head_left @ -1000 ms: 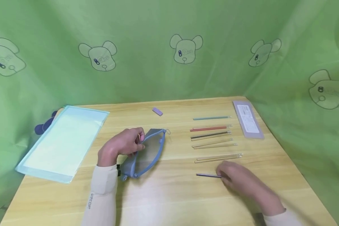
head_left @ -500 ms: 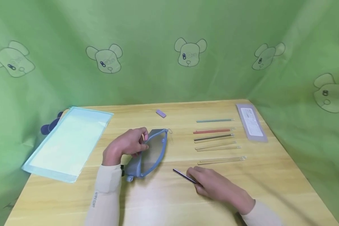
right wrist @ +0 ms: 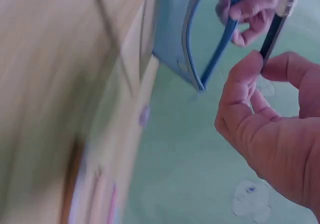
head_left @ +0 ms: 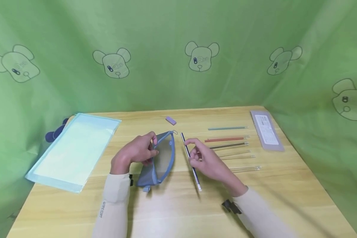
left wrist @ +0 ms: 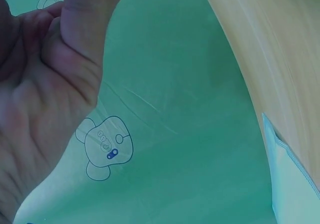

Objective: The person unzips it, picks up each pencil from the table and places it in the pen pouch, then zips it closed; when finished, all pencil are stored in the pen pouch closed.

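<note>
My left hand [head_left: 137,150] grips one edge of a blue-grey zip pouch [head_left: 147,175], whose mouth gapes toward the right. The left wrist view shows only the palm and thumb side of that hand [left wrist: 45,93]; the pouch is out of it. Just right of the pouch, my right hand [head_left: 206,160] pinches a dark striped pencil [head_left: 195,175] between thumb and fingers. The pencil slants, its white end nearest me. In the right wrist view the pinched pencil [right wrist: 272,36] overlaps the area beside the left hand and the pouch [right wrist: 172,28].
Rows of pencils lie on the right: a teal one [head_left: 227,128], red ones [head_left: 226,139], dark and pale ones behind my right hand. A purple eraser [head_left: 171,120] lies at the back, a lilac labelled pack [head_left: 266,130] far right. On the left is a teal-edged folder [head_left: 74,148].
My right hand has carried the pencil leftward from the pencil rows to beside the pouch and turned it from lying crosswise to pointing away. The left hand keeps its hold on the pouch.
</note>
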Tool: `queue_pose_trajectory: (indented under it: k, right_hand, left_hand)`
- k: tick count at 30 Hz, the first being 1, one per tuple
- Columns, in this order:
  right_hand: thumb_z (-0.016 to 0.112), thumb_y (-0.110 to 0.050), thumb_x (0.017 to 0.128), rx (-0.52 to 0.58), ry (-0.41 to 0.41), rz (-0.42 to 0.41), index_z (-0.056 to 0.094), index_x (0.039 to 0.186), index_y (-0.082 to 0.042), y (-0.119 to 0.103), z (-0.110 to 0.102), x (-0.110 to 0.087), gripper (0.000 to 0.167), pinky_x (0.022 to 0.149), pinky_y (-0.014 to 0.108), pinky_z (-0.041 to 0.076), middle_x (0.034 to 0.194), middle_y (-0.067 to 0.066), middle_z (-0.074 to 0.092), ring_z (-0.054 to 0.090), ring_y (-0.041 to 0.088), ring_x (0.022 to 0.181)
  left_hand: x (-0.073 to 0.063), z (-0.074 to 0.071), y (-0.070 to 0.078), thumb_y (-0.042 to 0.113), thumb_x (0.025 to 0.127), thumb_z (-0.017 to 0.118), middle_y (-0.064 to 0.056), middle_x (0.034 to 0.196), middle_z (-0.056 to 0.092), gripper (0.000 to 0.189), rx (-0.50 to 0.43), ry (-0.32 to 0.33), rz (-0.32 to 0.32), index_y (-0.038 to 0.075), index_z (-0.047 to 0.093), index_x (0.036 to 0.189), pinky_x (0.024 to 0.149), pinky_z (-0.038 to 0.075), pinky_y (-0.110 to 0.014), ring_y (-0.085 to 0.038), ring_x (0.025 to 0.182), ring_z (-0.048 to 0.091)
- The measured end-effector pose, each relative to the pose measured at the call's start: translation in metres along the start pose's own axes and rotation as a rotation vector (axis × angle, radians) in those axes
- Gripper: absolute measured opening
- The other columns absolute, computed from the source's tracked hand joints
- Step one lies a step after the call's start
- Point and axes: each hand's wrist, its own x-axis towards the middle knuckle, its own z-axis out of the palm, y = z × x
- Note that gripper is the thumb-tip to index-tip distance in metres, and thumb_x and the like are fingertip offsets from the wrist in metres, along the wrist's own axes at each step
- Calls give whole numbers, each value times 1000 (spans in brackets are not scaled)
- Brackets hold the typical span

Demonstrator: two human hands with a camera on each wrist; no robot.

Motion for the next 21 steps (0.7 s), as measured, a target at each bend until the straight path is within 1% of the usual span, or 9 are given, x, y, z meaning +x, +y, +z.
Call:
queue_pose_trajectory:
  k: [3, 5, 8, 10, 11, 14, 18, 21]
  right_hand:
    - [60, 5, 92, 128, -46, 62, 62, 134, -10, 0, 14, 13, 44, 63, 18, 50, 89, 5, 58, 53, 13, 74]
    - [57, 5, 93, 214, -82, 114, 63, 130, -5, 0, 21, 20, 39, 59, 16, 45, 87, 3, 56, 49, 11, 68]
    - [56, 4, 95, 309, -120, 163, 62, 129, 2, -1, 30, 30, 35, 58, 16, 45, 85, 2, 56, 50, 11, 66]
    - [56, 2, 96, 341, -134, 177, 61, 130, 5, -3, 35, 36, 35, 58, 17, 46, 84, 2, 57, 52, 13, 67]
    - [57, 2, 96, 345, -137, 180, 61, 130, 5, -4, 37, 39, 35, 57, 17, 46, 83, 2, 57, 53, 14, 67]
    - [57, 1, 96, 341, -127, 190, 61, 129, 5, -7, 43, 48, 34, 59, 20, 51, 81, 1, 58, 57, 16, 68]
    - [59, 1, 96, 278, -72, 218, 65, 125, -1, -10, 50, 58, 30, 62, 25, 56, 79, 3, 61, 60, 16, 66]
    - [62, 0, 96, 205, -33, 228, 68, 122, -6, -12, 56, 66, 27, 60, 24, 55, 81, 5, 68, 62, 14, 64]
  left_hand:
    - [0, 1, 0, 5, 103, 67, -22, 97, 74, 23, -27, 7, -6, 6, 49, 117, 65, 69, -33, -21, 67, 75]
    - [0, 2, 0, 4, 102, 68, -20, 94, 73, 24, -41, 11, -8, 5, 49, 117, 64, 70, -34, -22, 68, 76]
    - [0, 1, 0, 3, 102, 68, -15, 89, 72, 24, -46, 13, -2, 3, 50, 118, 65, 70, -34, -23, 67, 76]
    - [1, 1, 0, 3, 101, 68, -14, 89, 71, 25, -48, 12, 2, 2, 50, 118, 64, 70, -34, -23, 67, 76]
    - [1, 1, 0, 2, 101, 68, -14, 89, 71, 25, -52, 10, 3, 2, 50, 118, 64, 70, -35, -23, 66, 76]
    - [2, 0, 2, 1, 101, 68, -16, 91, 71, 26, -55, -1, 12, 1, 49, 119, 64, 70, -34, -22, 66, 76]
    - [3, 2, 5, -1, 100, 68, -16, 91, 68, 26, -61, -26, 22, 1, 50, 119, 64, 70, -33, -21, 67, 76]
    - [5, 5, 5, -4, 99, 69, -14, 89, 65, 27, -81, -43, 36, 2, 50, 117, 64, 70, -33, -21, 66, 75]
